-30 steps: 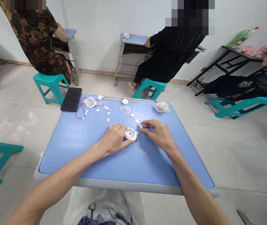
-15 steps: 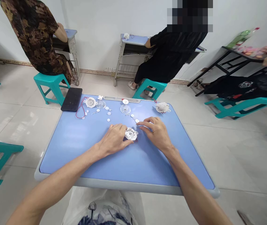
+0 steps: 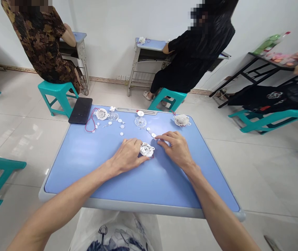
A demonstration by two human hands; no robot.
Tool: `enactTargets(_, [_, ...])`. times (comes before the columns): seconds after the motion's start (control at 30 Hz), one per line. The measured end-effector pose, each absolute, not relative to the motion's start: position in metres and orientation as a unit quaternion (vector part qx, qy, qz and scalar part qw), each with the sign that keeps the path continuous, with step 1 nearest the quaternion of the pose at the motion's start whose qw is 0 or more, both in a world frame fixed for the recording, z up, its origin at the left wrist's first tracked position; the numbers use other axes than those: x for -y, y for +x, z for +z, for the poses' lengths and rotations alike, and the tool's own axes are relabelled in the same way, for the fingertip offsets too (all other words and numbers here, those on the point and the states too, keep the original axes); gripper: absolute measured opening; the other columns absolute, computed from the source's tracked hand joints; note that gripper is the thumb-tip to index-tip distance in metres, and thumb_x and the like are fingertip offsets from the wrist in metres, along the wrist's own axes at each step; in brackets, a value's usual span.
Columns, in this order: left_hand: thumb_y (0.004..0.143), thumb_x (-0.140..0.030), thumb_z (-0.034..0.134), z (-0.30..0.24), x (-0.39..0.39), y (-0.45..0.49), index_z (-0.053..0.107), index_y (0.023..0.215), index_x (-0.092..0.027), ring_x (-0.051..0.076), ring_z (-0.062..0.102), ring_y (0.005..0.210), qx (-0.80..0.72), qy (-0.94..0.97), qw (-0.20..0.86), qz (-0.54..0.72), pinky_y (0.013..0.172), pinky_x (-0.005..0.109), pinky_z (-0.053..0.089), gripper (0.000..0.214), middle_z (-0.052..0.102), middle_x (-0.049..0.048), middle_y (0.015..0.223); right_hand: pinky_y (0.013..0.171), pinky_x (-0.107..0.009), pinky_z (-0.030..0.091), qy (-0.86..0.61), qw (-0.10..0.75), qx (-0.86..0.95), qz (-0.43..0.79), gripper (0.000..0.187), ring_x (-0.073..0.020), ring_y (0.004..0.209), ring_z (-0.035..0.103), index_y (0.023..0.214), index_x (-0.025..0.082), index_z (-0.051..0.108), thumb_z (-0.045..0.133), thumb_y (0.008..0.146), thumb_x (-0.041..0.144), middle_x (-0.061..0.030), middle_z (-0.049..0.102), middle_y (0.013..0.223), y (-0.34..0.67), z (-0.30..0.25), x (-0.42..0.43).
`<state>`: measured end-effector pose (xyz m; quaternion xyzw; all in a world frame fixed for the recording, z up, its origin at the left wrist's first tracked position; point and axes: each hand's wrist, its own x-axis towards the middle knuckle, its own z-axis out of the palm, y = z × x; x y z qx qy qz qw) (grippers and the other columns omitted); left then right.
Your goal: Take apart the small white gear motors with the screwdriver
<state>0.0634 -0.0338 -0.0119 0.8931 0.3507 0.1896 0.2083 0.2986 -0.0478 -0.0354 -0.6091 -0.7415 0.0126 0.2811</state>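
Note:
My left hand (image 3: 127, 155) rests on the blue desk (image 3: 91, 164) and grips a small round silver-white housing (image 3: 146, 149) between thumb and fingers. My right hand (image 3: 176, 148) lies just right of the housing, fingers curled, with the fingertips pinching at a tiny white part (image 3: 156, 138) near a row of small white discs (image 3: 151, 132). What, if anything, sits in that pinch is too small to make out.
At the desk's far edge lie a black phone (image 3: 80, 110), a housing with red wire (image 3: 101, 114), clear domes (image 3: 140, 121) and another white assembly (image 3: 181, 120). Two people sit on teal stools (image 3: 56, 94) at desks beyond. A plastic bag (image 3: 114, 232) hangs below me.
My right hand drew back from the right, then its fingertips reached in to the small white part beside the housing. My left hand stayed on the housing.

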Motion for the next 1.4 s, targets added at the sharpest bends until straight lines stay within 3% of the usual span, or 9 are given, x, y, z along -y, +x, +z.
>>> enactTargets(0.4, [0.088, -0.043, 0.069, -0.007, 0.035, 0.063, 0.055, 0.102, -0.016, 0.027, 0.064, 0.101, -0.359, 0.895, 0.198, 0.176, 0.088, 0.039, 0.047, 0.034, 0.068, 0.0106, 0.105, 0.078, -0.043, 0.047, -0.615, 0.280, 0.737, -0.002, 0.020, -0.0254, 0.086, 0.059, 0.098, 0.027, 0.077, 0.058, 0.092, 0.029, -0.0060, 0.071, 0.087, 0.300, -0.034, 0.049])
enactTargets(0.53, [0.085, -0.043, 0.071, -0.008, 0.035, 0.063, 0.055, 0.101, -0.016, 0.027, 0.064, 0.099, -0.367, 0.893, 0.196, 0.171, 0.087, 0.040, 0.047, 0.035, 0.068, 0.0103, 0.103, 0.080, -0.044, 0.048, -0.601, 0.332, 0.727, -0.014, 0.018, -0.0254, 0.087, 0.060, 0.097, 0.026, 0.075, 0.060, 0.091, 0.033, -0.0064, 0.071, 0.087, 0.290, -0.023, 0.056])
enactTargets(0.67, [0.085, -0.041, 0.072, -0.011, 0.035, 0.063, 0.056, 0.102, -0.015, 0.027, 0.064, 0.099, -0.371, 0.889, 0.197, 0.180, 0.088, 0.040, 0.047, 0.035, 0.068, 0.0101, 0.103, 0.084, -0.042, 0.051, -0.558, 0.373, 0.739, 0.055, 0.020, -0.0243, 0.091, 0.063, 0.106, 0.025, 0.070, 0.065, 0.089, 0.035, -0.0067, 0.070, 0.097, 0.271, -0.009, 0.067])
enactTargets(0.8, [0.085, -0.039, 0.071, -0.013, 0.034, 0.062, 0.056, 0.103, -0.015, 0.027, 0.064, 0.098, -0.376, 0.885, 0.199, 0.186, 0.087, 0.040, 0.047, 0.033, 0.068, 0.0100, 0.103, 0.088, -0.044, 0.053, -0.550, 0.351, 0.745, 0.137, 0.032, -0.0257, 0.101, 0.063, 0.114, 0.026, 0.065, 0.069, 0.086, 0.038, -0.0073, 0.070, 0.109, 0.258, -0.005, 0.074])
enactTargets(0.97, [0.083, -0.038, 0.074, -0.012, 0.033, 0.059, 0.057, 0.104, -0.016, 0.027, 0.064, 0.100, -0.372, 0.882, 0.218, 0.191, 0.090, 0.041, 0.047, 0.035, 0.068, 0.0094, 0.104, 0.085, -0.042, 0.054, -0.549, 0.344, 0.735, 0.199, 0.035, -0.0239, 0.098, 0.065, 0.118, 0.025, 0.064, 0.067, 0.086, 0.037, -0.0077, 0.070, 0.112, 0.259, -0.009, 0.073])
enactTargets(1.4, [0.077, -0.037, 0.081, -0.015, 0.028, 0.052, 0.057, 0.109, -0.017, 0.025, 0.063, 0.099, -0.353, 0.869, 0.263, 0.226, 0.091, 0.039, 0.047, 0.045, 0.067, 0.0071, 0.103, 0.084, -0.040, 0.057, -0.539, 0.334, 0.739, 0.228, 0.029, -0.0217, 0.090, 0.068, 0.115, 0.026, 0.068, 0.063, 0.088, 0.037, -0.0058, 0.072, 0.108, 0.258, -0.012, 0.072])
